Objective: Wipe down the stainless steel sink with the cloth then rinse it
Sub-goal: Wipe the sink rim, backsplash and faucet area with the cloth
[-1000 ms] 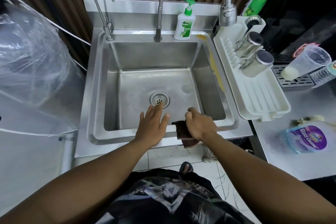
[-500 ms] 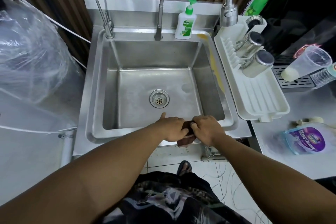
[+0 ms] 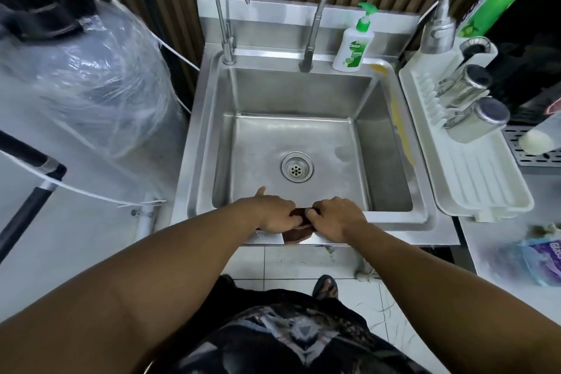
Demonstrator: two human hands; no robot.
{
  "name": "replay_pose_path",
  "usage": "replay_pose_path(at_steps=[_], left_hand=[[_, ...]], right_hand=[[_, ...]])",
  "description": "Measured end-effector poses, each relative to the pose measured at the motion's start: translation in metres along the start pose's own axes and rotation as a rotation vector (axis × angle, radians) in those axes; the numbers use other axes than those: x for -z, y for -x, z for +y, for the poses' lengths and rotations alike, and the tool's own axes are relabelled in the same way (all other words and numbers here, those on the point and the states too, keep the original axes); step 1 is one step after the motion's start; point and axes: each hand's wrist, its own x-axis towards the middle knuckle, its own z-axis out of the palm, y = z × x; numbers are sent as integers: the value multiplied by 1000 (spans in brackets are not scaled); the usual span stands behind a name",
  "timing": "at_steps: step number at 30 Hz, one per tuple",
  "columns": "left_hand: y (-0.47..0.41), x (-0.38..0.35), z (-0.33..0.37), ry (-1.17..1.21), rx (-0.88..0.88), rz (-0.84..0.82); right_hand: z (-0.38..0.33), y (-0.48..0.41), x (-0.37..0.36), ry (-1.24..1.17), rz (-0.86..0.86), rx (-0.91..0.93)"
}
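The stainless steel sink [image 3: 197,136] fills the middle of the view, its basin dry-looking with a round drain [image 3: 297,167] in the floor. A dark brown cloth [image 3: 299,232] lies over the sink's front rim. My left hand [image 3: 273,212] and my right hand [image 3: 334,218] meet on that rim and both pinch the cloth with curled fingers, so most of it is hidden under them. A thin tap [image 3: 226,15] and a flexible hose tap [image 3: 437,36] rise from the back ledge; no water runs.
A green-topped soap pump bottle [image 3: 352,45] stands on the back ledge. A white drying rack [image 3: 473,185] with two metal cups [image 3: 476,118] sits right of the sink. A plastic-wrapped bundle [image 3: 100,82] is at the left, a glass cleaner bottle [image 3: 543,258] on the right counter.
My left hand, flat and open over the rim a second ago, has moved right and curled onto the cloth beside my right hand. Both hands stay on the front rim.
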Motion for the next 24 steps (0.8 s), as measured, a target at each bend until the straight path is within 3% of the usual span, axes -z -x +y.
replay_pose_path(at_steps=[13,24], left_hand=[[44,5,-44,39,105,-35],[74,1,-84,-156,74,-5]], right_hand=[[-60,-19,-2,-7,-69,91],[-104,-24,-5,-12,-93,164]])
